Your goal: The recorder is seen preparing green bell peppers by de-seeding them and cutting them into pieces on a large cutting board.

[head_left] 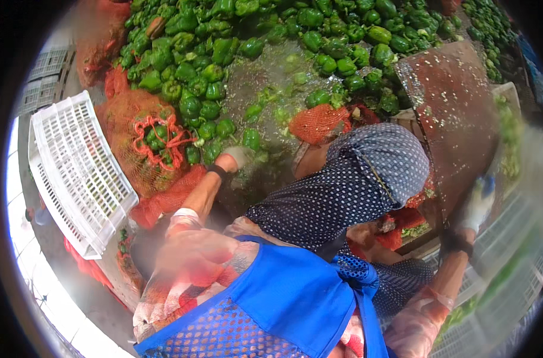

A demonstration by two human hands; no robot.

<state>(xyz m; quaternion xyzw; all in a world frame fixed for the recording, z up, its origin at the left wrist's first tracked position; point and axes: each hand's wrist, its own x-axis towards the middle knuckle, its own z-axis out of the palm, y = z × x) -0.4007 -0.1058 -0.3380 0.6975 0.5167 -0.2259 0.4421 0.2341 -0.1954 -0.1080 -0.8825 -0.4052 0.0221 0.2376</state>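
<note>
My left hand [240,156], in a white glove with a dark band at the wrist, reaches down at the near edge of a heap of green bell peppers [200,107]. A single bell pepper [251,139] lies right beside its fingers, which are blurred. Whether the hand holds anything is unclear. Off to the right, my right hand [477,206] wears a white glove with blue at the fingertips. It is beside the edge of a brown, wet board [450,113] strewn with pale bits. Motion smears its fingers, so their grip does not show.
A white slatted plastic crate [83,173] stands tilted at the left. Next to it sits an orange mesh sack [137,134] with peppers inside. Another red mesh sack [320,122] lies beyond my patterned knee [388,152]. Blurred crates [498,244] are at the right.
</note>
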